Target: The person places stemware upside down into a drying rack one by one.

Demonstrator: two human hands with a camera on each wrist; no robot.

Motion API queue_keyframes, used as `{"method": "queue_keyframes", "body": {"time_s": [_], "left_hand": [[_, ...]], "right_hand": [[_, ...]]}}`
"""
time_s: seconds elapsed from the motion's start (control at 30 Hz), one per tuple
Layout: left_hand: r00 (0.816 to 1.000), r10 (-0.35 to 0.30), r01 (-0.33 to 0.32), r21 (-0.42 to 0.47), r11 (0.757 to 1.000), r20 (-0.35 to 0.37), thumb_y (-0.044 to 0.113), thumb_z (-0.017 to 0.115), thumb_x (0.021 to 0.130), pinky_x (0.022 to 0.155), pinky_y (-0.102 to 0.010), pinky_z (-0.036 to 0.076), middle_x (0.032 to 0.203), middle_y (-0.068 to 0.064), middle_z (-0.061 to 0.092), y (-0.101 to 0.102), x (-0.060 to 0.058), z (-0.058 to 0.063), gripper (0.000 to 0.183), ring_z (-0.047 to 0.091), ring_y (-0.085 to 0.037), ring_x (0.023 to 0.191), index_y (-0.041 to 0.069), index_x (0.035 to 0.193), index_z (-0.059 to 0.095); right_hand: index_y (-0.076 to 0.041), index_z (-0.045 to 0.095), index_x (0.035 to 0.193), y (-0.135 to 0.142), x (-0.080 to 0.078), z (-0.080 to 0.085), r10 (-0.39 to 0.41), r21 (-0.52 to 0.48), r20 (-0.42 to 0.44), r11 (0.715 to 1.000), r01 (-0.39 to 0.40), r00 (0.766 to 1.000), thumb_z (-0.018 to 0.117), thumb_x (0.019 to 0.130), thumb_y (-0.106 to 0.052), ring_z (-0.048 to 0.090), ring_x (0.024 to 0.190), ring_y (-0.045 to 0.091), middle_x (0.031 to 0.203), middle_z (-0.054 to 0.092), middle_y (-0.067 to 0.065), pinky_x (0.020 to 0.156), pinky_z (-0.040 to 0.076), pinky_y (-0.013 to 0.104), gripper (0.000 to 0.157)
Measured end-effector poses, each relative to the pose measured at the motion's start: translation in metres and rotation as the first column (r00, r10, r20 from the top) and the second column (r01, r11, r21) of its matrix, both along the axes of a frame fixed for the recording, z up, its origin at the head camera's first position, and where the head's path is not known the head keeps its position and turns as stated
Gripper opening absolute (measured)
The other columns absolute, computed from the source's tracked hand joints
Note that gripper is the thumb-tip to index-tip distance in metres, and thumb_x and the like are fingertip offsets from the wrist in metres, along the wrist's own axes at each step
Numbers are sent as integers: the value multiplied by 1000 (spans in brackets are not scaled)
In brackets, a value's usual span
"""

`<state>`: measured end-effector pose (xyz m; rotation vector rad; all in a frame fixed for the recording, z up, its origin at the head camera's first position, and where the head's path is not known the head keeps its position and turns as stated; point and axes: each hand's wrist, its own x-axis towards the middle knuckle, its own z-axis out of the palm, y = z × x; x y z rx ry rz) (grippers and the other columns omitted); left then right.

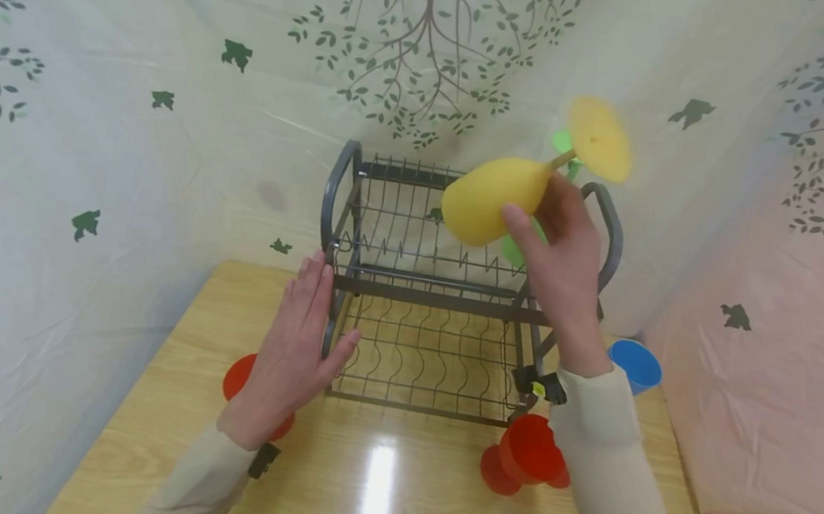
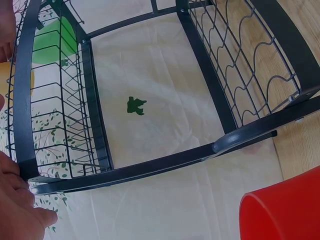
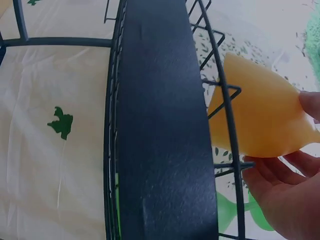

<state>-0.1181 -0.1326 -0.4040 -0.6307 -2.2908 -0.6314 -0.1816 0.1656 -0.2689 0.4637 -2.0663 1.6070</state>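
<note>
My right hand (image 1: 566,261) holds a yellow plastic goblet (image 1: 497,199) between thumb and fingers, over the right part of the upper tier of a dark two-tier dish rack (image 1: 430,297). The goblet lies tilted, its bowl toward the left and its round foot raised at the right. Behind the hand is a green goblet (image 1: 514,249) on the upper tier, mostly hidden; the right wrist view shows part of this green goblet (image 3: 226,215) below the fingers. My left hand (image 1: 292,353), fingers straight, touches the rack's left front side and holds nothing.
A red cup (image 1: 239,375) is partly hidden behind my left hand. Red goblets (image 1: 531,450) lie on the wooden table (image 1: 328,483) by my right forearm. A blue cup (image 1: 636,366) stands right of the rack. Leaf-printed sheets (image 1: 164,181) enclose the back and sides.
</note>
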Motion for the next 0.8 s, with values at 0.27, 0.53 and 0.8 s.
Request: {"method": "queue_keyframes", "body": {"time_s": [0.27, 0.53, 0.8], "left_hand": [[1000, -2, 2, 3, 1000, 8, 54, 32, 109, 126, -56, 16, 171, -23, 12, 2, 0, 0, 83, 10, -36, 158, -11, 159, 20], [1000, -10, 10, 5, 1000, 11, 53, 31, 109, 128, -49, 12, 169, -26, 17, 1, -1, 1, 82, 11, -36, 158, -10, 160, 21], [1000, -7, 7, 9, 1000, 16, 54, 31, 108, 127, -52, 15, 169, -27, 16, 1, 0, 0, 83, 11, -36, 158, -12, 158, 22]], "right_hand": [[-10, 48, 153, 0, -11, 3, 27, 99, 119, 994, -39, 993, 75, 97, -25, 54, 136, 19, 149, 56, 5, 115, 43, 32, 64], [-4, 44, 154, 3, -24, -1, 52, 190, 146, 979, -79, 988, 74, 97, -17, 51, 141, 26, 153, 51, 14, 116, 43, 38, 66], [-6, 40, 157, 4, -33, -2, 31, 333, 238, 936, -111, 971, 71, 99, -24, 49, 142, 27, 157, 47, 15, 116, 43, 41, 68]]}}
